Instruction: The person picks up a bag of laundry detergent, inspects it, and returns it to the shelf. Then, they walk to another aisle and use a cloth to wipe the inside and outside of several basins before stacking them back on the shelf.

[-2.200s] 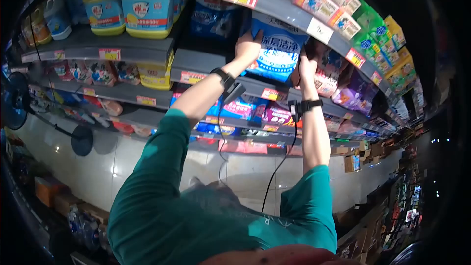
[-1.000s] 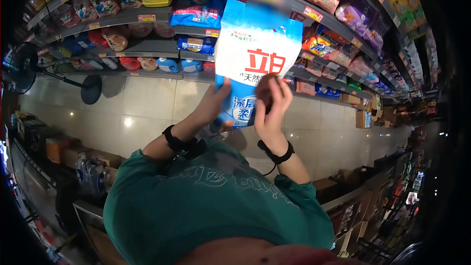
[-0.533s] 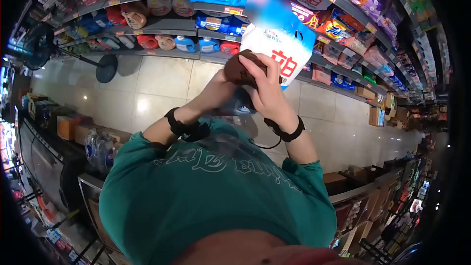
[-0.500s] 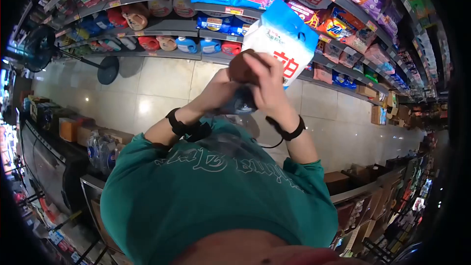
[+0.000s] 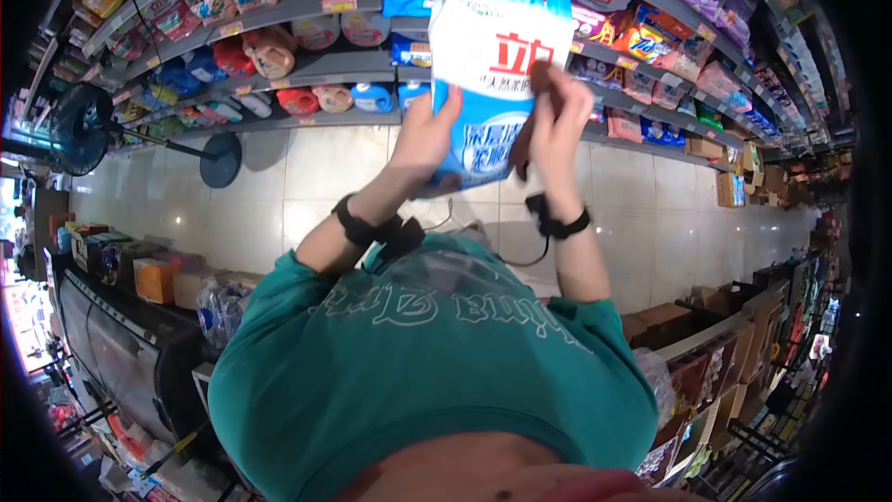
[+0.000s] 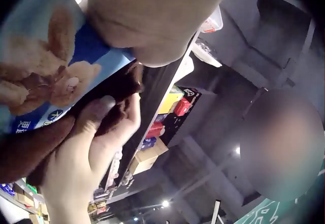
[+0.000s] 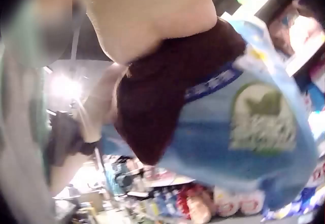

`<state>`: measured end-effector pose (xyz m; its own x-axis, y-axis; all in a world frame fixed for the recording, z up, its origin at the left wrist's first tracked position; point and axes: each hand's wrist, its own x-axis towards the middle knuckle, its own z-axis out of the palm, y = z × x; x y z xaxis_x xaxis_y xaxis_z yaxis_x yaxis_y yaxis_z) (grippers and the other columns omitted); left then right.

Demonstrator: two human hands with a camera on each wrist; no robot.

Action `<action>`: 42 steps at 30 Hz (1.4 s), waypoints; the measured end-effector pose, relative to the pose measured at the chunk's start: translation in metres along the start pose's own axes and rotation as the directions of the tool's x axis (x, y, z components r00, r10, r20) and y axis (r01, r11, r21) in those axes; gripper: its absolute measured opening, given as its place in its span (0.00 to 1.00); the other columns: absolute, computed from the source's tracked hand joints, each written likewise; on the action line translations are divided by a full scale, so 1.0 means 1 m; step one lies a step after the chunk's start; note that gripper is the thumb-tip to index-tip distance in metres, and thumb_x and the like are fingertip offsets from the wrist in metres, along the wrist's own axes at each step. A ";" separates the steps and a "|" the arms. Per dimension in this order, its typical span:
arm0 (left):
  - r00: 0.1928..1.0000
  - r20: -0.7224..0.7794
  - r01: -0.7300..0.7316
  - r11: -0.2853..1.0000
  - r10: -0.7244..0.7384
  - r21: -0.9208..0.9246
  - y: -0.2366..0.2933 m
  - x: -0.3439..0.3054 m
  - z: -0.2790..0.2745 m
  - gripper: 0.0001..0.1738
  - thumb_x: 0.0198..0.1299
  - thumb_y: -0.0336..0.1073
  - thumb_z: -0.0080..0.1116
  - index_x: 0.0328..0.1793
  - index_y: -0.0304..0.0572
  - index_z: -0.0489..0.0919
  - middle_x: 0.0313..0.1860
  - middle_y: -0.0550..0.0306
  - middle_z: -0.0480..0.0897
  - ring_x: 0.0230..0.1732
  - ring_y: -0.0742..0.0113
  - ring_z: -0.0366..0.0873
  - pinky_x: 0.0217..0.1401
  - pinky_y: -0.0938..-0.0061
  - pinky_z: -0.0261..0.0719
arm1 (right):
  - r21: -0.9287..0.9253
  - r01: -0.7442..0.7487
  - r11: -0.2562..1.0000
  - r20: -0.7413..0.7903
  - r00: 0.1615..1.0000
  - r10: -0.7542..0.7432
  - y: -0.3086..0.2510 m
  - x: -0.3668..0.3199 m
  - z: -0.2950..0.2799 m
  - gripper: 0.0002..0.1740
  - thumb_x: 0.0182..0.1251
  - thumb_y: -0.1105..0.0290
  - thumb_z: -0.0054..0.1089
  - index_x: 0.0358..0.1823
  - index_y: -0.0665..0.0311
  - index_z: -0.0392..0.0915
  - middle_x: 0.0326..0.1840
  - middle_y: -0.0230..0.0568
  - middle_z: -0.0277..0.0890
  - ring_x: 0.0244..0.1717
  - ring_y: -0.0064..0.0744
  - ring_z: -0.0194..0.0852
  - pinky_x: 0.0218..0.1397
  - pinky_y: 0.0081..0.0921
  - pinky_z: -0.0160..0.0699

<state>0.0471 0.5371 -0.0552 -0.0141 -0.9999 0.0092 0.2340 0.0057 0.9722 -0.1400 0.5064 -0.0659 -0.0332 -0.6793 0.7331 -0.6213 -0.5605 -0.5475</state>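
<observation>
A blue-and-white laundry powder bag is held upright off the shelves, its printed front towards the head camera. My left hand grips its lower left edge, thumb on the front. At the right edge, my right hand holds a dark brown cloth against the bag. In the right wrist view the brown cloth covers part of the bag's blue side. The left wrist view has the bag's teddy bear print, with my right hand and the cloth below it.
Shelves of detergent bags and bottles run along the far side. A floor fan stands at the left on the tiled floor. Boxes and plastic-wrapped bottles lie behind at the left, cartons at the right.
The bag has come off the shelf towards the body. Since half a second ago it has shifted left and straightened; my left hand now grips its left edge, and the cloth has moved right.
</observation>
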 end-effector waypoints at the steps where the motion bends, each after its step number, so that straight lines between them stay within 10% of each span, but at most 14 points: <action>1: 0.999 0.031 0.044 0.999 -0.044 0.015 0.000 0.004 -0.010 0.25 0.74 0.49 0.44 0.54 0.30 0.76 0.45 0.52 0.83 0.46 0.71 0.77 0.51 0.71 0.74 | 0.120 -0.181 0.976 -0.021 0.983 0.184 -0.001 0.011 0.006 0.20 0.64 0.77 0.50 0.59 0.62 0.71 0.52 0.46 0.72 0.56 0.46 0.64 0.61 0.41 0.60; 6: 0.992 0.011 0.127 0.979 -0.127 -0.158 0.015 0.017 -0.027 0.24 0.74 0.48 0.43 0.57 0.30 0.75 0.47 0.51 0.83 0.45 0.70 0.78 0.50 0.72 0.75 | 0.135 0.203 0.970 0.225 0.947 -0.229 -0.072 -0.040 0.044 0.28 0.52 0.83 0.57 0.58 0.58 0.73 0.54 0.47 0.71 0.57 0.47 0.63 0.60 0.40 0.60; 14: 0.988 0.088 0.145 0.946 -0.124 -0.289 0.022 0.029 -0.044 0.25 0.74 0.46 0.43 0.64 0.29 0.68 0.57 0.47 0.78 0.55 0.62 0.79 0.57 0.68 0.78 | 0.100 -0.354 0.930 -0.177 0.913 0.367 -0.022 -0.046 0.065 0.21 0.67 0.75 0.51 0.62 0.70 0.66 0.57 0.50 0.65 0.61 0.48 0.58 0.66 0.41 0.54; 18: 0.997 0.003 0.072 0.967 -0.074 -0.243 0.024 0.033 -0.035 0.24 0.74 0.45 0.43 0.63 0.28 0.70 0.55 0.48 0.80 0.53 0.64 0.79 0.57 0.69 0.75 | 0.152 0.003 0.988 0.196 0.980 -0.033 -0.086 -0.075 0.065 0.32 0.50 0.82 0.57 0.61 0.58 0.69 0.58 0.51 0.59 0.59 0.53 0.56 0.65 0.43 0.55; 22: 1.000 -0.008 0.021 0.956 -0.025 -0.293 0.025 0.047 -0.035 0.24 0.75 0.43 0.43 0.65 0.28 0.68 0.58 0.46 0.78 0.56 0.62 0.77 0.60 0.67 0.74 | 0.120 0.141 0.983 0.066 0.987 -0.149 -0.059 -0.077 0.078 0.34 0.48 0.83 0.59 0.61 0.55 0.69 0.56 0.50 0.60 0.58 0.52 0.58 0.64 0.43 0.57; 25: 0.999 -0.005 0.048 0.938 -0.053 -0.342 0.026 0.054 -0.041 0.24 0.74 0.43 0.44 0.65 0.28 0.67 0.60 0.45 0.77 0.57 0.60 0.77 0.60 0.66 0.74 | 0.218 -0.230 0.949 -0.200 0.941 0.274 -0.017 -0.057 0.087 0.24 0.65 0.76 0.53 0.63 0.67 0.64 0.60 0.51 0.62 0.61 0.46 0.58 0.67 0.41 0.56; 28: 0.996 0.018 0.083 0.941 -0.082 -0.327 0.029 0.053 -0.043 0.23 0.74 0.42 0.43 0.64 0.29 0.68 0.59 0.46 0.77 0.56 0.61 0.77 0.60 0.67 0.73 | 0.532 -0.474 0.702 -0.145 0.765 0.627 0.017 -0.058 0.098 0.23 0.71 0.71 0.49 0.65 0.70 0.62 0.61 0.50 0.62 0.64 0.40 0.60 0.71 0.38 0.54; 31: 0.997 0.017 0.076 0.968 -0.074 -0.238 0.025 0.052 -0.043 0.21 0.75 0.41 0.43 0.61 0.31 0.73 0.54 0.49 0.80 0.53 0.66 0.76 0.58 0.70 0.71 | 0.343 -0.310 0.886 -0.206 0.896 0.394 -0.027 -0.057 0.102 0.24 0.69 0.73 0.51 0.65 0.70 0.62 0.60 0.49 0.62 0.64 0.39 0.59 0.71 0.37 0.54; 32: 0.999 0.012 0.041 0.987 -0.039 -0.153 0.016 0.051 -0.044 0.21 0.75 0.42 0.42 0.59 0.30 0.74 0.52 0.50 0.81 0.52 0.67 0.76 0.56 0.70 0.71 | 0.550 -0.195 0.812 -0.111 0.947 0.302 -0.051 -0.049 0.104 0.27 0.63 0.79 0.54 0.65 0.69 0.63 0.59 0.49 0.64 0.64 0.43 0.60 0.70 0.38 0.55; 33: 1.000 0.011 0.000 0.998 0.001 -0.064 0.007 0.051 -0.045 0.21 0.75 0.43 0.42 0.58 0.30 0.75 0.50 0.50 0.81 0.50 0.68 0.76 0.55 0.70 0.72 | 0.120 -0.017 0.993 0.013 1.000 0.015 -0.065 -0.036 0.090 0.31 0.55 0.83 0.56 0.64 0.68 0.66 0.57 0.49 0.65 0.62 0.47 0.61 0.68 0.38 0.56; 39: 0.998 0.064 -0.023 0.979 0.010 0.200 0.001 0.027 -0.060 0.23 0.72 0.47 0.46 0.54 0.30 0.76 0.42 0.46 0.84 0.45 0.66 0.79 0.50 0.67 0.74 | 0.109 -0.243 0.964 -0.246 0.933 0.263 -0.015 0.060 0.077 0.27 0.59 0.82 0.54 0.63 0.66 0.68 0.55 0.47 0.65 0.58 0.39 0.65 0.63 0.35 0.63; 42: 0.994 0.063 -0.103 0.968 0.090 0.229 -0.012 0.027 -0.070 0.22 0.72 0.45 0.46 0.51 0.30 0.78 0.39 0.45 0.84 0.42 0.65 0.79 0.48 0.68 0.74 | 0.127 0.045 0.991 -0.168 0.985 -0.023 -0.016 0.057 0.081 0.28 0.58 0.78 0.59 0.63 0.59 0.70 0.55 0.48 0.68 0.54 0.44 0.64 0.63 0.37 0.60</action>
<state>0.1121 0.5091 -0.0829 -0.0544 -0.9922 0.1119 0.0049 0.1118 0.9937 -0.0683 0.4386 -0.0485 -0.1499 -0.5767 0.8031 -0.5178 -0.6462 -0.5607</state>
